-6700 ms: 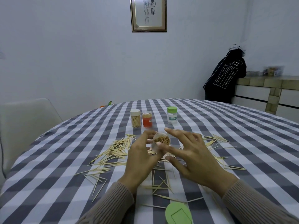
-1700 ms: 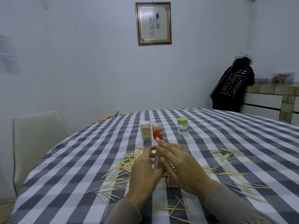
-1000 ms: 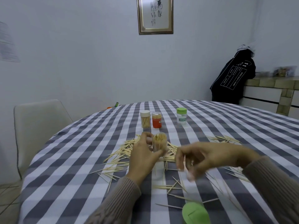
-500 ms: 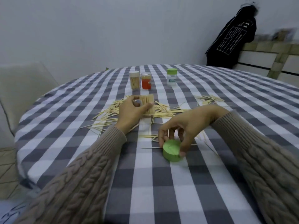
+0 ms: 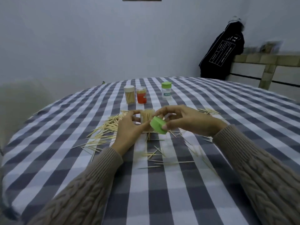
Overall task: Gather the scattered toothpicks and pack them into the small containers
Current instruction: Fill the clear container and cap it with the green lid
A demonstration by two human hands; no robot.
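Observation:
My left hand grips a small clear container packed with upright toothpicks, held just above the checked tablecloth. My right hand pinches a green lid right beside the container's lower right side, tilted. Loose toothpicks lie scattered left of my hands, more lie in front of them, and a small bunch rests to the right.
Three closed containers stand at the back: a white-lidded one full of toothpicks, an orange one and a green-lidded clear one. A pale chair sits at the left. A dark jacket hangs by a counter at the right.
My right hand picked the green lid up off the table and carried it to the container. The left hand kept hold of the filled container.

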